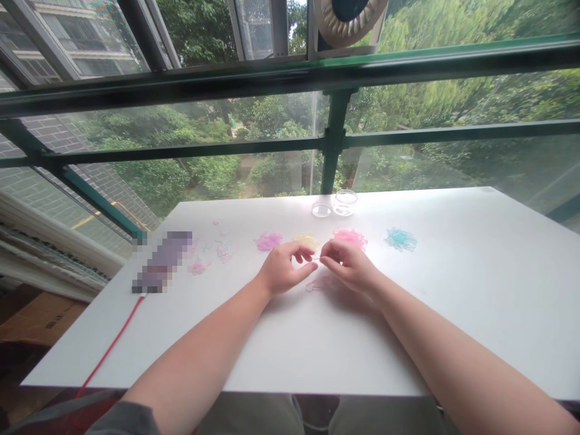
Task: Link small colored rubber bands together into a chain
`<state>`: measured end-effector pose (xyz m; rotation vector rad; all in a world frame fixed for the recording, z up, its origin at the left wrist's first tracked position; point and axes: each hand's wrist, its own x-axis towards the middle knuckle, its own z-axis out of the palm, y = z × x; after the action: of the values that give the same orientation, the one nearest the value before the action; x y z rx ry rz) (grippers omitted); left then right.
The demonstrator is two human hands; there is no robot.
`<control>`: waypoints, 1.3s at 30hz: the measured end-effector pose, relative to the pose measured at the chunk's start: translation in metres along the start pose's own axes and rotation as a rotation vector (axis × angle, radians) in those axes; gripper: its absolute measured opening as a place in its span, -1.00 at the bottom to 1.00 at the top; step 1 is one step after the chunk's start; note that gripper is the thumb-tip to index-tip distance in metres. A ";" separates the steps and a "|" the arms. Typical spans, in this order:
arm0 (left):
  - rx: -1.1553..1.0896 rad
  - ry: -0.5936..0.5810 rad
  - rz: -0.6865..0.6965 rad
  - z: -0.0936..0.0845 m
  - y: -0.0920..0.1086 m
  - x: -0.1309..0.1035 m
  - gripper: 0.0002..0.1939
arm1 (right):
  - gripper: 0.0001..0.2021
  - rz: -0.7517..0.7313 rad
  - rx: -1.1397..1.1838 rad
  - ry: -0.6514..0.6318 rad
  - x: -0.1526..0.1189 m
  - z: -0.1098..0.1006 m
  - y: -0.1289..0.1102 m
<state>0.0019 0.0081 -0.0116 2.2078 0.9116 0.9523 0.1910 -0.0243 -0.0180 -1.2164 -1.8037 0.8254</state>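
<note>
My left hand (290, 266) is over the middle of the white table, its thumb and fingers apart around the end of a thin pale strand (316, 258). Close on its right, my right hand (347, 264) pinches the strand's other end between thumb and forefinger. Just beyond the hands lie a purple pile (269, 241), a pale yellow pile (306, 241) and a pink pile (351, 237) of small thin bands, with a teal pile (401, 238) farther right. A few loose pink bands (317, 283) rest beneath my hands.
A clear round container (345, 203) and a clear lid (321, 210) stand near the table's (272, 356) far edge. Scattered bands (223, 251) lie at the left, beside a blurred dark device (163, 263) with a red cable (111, 347). Window rails rise behind the table.
</note>
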 end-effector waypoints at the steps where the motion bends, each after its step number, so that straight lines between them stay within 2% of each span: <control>1: 0.001 -0.008 0.000 0.000 0.000 0.000 -0.83 | -0.95 -0.001 -0.006 -0.011 0.000 0.001 -0.001; 3: 0.009 -0.023 0.002 0.000 0.001 0.001 -0.89 | -0.95 -0.006 -0.016 -0.027 0.000 0.001 -0.002; 10: 0.015 -0.037 0.018 -0.002 0.000 0.002 -0.91 | -0.98 -0.032 -0.059 -0.032 0.000 -0.003 0.002; 17: -0.004 0.021 -0.014 -0.004 -0.005 0.003 -0.90 | -0.91 -0.024 0.045 0.110 0.005 -0.014 0.010; 21: -0.007 0.001 0.006 -0.002 -0.003 0.002 -0.89 | -0.80 -0.034 0.032 -0.014 0.004 -0.008 0.007; 23: -0.002 -0.006 0.014 0.000 -0.002 0.002 -0.89 | -0.84 -0.030 -0.015 -0.052 0.003 -0.005 0.003; 28: 0.001 -0.029 0.019 -0.002 -0.002 0.002 -0.90 | -0.95 -0.052 -0.047 -0.020 0.003 -0.005 0.001; 36: -0.004 -0.021 0.002 -0.002 -0.004 0.003 -0.90 | -0.87 -0.028 0.021 0.014 0.004 -0.008 0.005; 39: 0.010 -0.052 0.009 -0.001 -0.003 0.002 -0.90 | -0.93 -0.034 -0.023 -0.009 0.003 -0.005 0.001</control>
<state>0.0007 0.0115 -0.0124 2.2362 0.8845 0.8923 0.1949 -0.0211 -0.0156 -1.1951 -1.8409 0.7935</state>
